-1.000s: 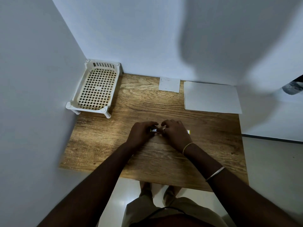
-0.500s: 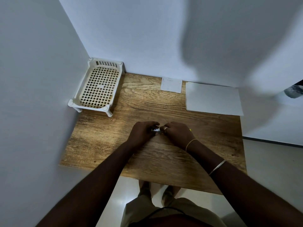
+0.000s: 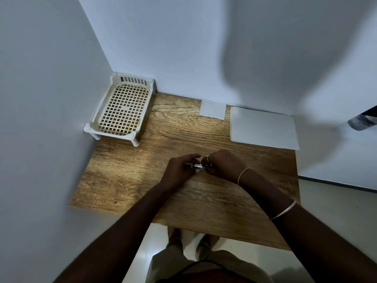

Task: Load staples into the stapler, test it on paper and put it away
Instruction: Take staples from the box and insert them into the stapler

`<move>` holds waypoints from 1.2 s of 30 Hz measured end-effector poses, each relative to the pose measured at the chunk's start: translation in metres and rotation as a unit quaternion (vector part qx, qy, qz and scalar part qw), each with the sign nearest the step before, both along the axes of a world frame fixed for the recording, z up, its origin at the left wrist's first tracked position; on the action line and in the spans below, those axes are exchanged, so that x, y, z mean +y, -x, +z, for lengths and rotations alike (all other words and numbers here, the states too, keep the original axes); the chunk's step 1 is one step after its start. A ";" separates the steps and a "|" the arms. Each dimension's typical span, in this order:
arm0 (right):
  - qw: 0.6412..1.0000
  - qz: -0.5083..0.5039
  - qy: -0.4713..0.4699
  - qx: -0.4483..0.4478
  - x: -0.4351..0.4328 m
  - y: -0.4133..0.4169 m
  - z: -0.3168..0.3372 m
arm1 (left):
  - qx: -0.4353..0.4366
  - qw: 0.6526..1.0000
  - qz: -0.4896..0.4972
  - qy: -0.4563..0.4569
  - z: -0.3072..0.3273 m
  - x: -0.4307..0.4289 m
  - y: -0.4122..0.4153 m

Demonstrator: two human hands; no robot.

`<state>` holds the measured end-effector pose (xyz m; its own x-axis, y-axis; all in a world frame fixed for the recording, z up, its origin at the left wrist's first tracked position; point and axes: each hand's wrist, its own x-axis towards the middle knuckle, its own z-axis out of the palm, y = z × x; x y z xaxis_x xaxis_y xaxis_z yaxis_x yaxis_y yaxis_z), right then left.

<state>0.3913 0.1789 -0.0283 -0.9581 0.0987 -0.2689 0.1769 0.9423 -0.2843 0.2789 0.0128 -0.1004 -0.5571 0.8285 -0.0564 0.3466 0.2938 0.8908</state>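
Note:
Both my hands meet over the middle of the wooden table (image 3: 126,176). Between them I hold a small silvery stapler (image 3: 198,166); only a short metal stretch of it shows. My left hand (image 3: 179,170) grips its left end with fingers curled. My right hand (image 3: 222,164), with a ring on one finger, closes on its right end. The hands hide most of the stapler, and I cannot tell whether it is open. A white sheet of paper (image 3: 263,127) lies at the back right of the table. A smaller white paper piece (image 3: 213,109) lies just left of it.
A cream plastic lattice tray on short legs (image 3: 122,109) stands in the back left corner against the walls. White walls close in the table on the left and behind. The table's front edge runs just above my feet; floor lies to the right.
My hands stay together on the stapler with only small finger movements. The yellow spot beside my right hand no longer shows. The camera view has shifted slightly.

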 end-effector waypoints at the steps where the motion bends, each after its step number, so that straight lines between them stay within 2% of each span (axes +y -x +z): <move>1: 1.000 -0.004 0.005 -0.009 0.001 0.003 0.006 | -0.008 1.000 0.005 -0.010 0.000 0.001 -0.002; 6: 0.999 -0.017 0.028 -0.025 0.002 0.014 0.030 | -0.120 0.989 0.065 -0.060 0.004 0.003 -0.010; 10: 0.995 -0.050 0.085 -0.013 0.002 0.019 0.042 | -0.289 0.939 0.141 -0.121 0.005 0.002 -0.019; 12: 0.993 -0.054 0.102 0.003 0.001 0.020 0.044 | -0.398 0.888 0.170 -0.151 0.008 0.003 -0.026; 14: 0.992 -0.058 0.112 0.025 -0.002 0.020 0.045 | -0.519 0.807 0.200 -0.199 0.014 0.004 -0.034; 15: 0.991 -0.060 0.113 0.037 -0.003 0.020 0.045 | -0.551 0.779 0.214 -0.211 0.017 0.005 -0.036; 17: 0.990 -0.061 0.114 0.060 -0.007 0.020 0.045 | -0.570 0.758 0.233 -0.214 0.022 0.007 -0.037; 19: 0.990 -0.059 0.102 0.080 -0.011 0.018 0.046 | -0.574 0.752 0.240 -0.219 0.027 0.009 -0.036; 25: 0.981 -0.086 0.122 0.122 -0.015 0.010 0.049 | -0.571 0.753 0.237 -0.226 0.038 0.009 -0.027; 32: 0.981 -0.133 0.118 0.077 -0.008 -0.016 0.042 | -0.570 0.745 0.242 -0.248 0.046 0.012 -0.019; 36: 0.974 -0.162 0.120 0.101 0.001 -0.037 0.039 | -0.560 0.744 0.268 -0.247 0.048 0.012 -0.012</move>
<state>0.4286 0.1800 0.0108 -0.9229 0.3617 -0.1315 0.3716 0.7480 -0.5500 0.2908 0.0247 -0.0520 -0.6473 0.5779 -0.4969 -0.7438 -0.3366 0.5775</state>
